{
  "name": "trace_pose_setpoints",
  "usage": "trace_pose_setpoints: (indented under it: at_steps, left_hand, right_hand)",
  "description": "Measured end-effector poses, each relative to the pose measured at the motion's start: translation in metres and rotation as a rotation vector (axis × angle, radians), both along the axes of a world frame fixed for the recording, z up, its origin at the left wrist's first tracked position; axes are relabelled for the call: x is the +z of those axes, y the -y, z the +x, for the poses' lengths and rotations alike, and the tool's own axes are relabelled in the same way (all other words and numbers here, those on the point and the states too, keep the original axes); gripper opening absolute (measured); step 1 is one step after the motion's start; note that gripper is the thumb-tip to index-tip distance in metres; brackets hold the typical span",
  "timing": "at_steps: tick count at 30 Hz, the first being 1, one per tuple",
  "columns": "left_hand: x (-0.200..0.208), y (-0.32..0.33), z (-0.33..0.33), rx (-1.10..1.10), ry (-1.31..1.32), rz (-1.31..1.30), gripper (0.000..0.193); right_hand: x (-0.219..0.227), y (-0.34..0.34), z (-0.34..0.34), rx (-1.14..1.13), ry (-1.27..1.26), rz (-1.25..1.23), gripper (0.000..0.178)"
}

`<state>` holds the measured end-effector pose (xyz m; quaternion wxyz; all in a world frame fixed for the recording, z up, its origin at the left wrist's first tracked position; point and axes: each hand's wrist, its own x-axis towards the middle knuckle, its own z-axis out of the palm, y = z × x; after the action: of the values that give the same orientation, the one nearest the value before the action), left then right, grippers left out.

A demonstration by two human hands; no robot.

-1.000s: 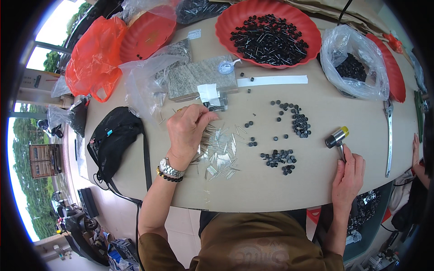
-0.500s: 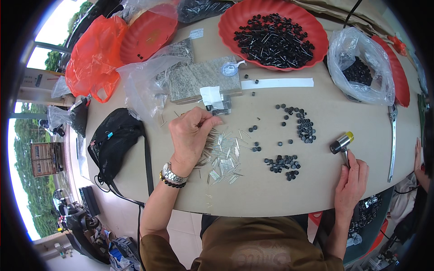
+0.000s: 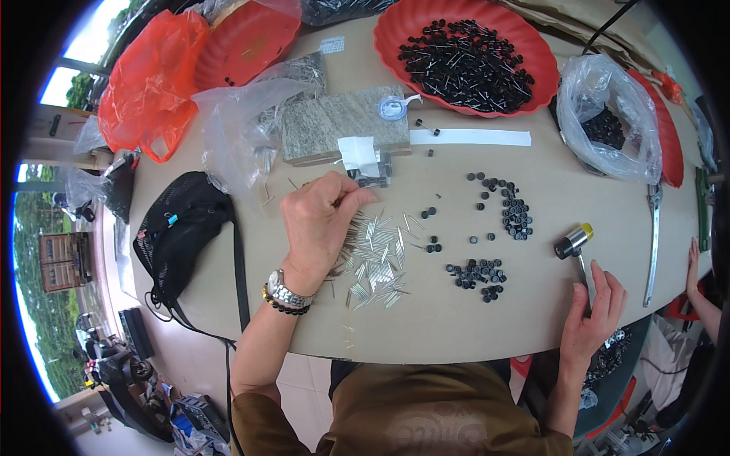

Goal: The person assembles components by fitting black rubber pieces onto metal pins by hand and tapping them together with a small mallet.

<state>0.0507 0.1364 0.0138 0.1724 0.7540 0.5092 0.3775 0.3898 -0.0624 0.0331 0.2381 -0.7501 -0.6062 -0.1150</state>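
My left hand is closed in a pinch above the pile of thin silver metal pins, close to a small clear plastic case. Whatever lies between its fingertips is hidden. On the right, a small hammer with a dark head and a yellow face rests at the table, its handle between the thumb and fingers of my right hand, which holds it loosely. Between my hands are groups of small black round caps, several others standing farther back.
A grey stone block and a white strip lie at the back. Behind is a red plate of black-headed pins. A clear bag, a wrench, a black mesh bag and a red bag surround the work area.
My right hand's fingers have loosened and straightened along the hammer's handle, showing more of it. My left hand stays pinched over the pins. The view has shifted slightly.
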Motion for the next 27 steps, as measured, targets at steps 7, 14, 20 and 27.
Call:
trace_pose_setpoints:
  at_steps: [7, 14, 20, 27]
  left_hand:
    - [0.000, -0.001, -0.005, 0.005, 0.097, -0.095, 0.017]
    - [-0.006, -0.002, -0.005, -0.037, 0.059, -0.057, 0.014]
    - [-0.006, 0.001, -0.010, -0.049, 0.067, -0.018, 0.012]
    - [0.001, 0.000, -0.012, -0.043, 0.065, -0.127, 0.006]
  right_hand:
    - [0.076, -0.056, -0.070, 0.501, -0.267, 0.002, 0.027]
    - [0.033, -0.134, -0.139, 0.703, -0.323, -0.292, 0.033]
    - [0.016, -0.152, -0.152, 0.597, -0.218, -0.346, 0.034]
    - [0.014, -0.161, -0.153, 0.620, -0.248, -0.375, 0.030]
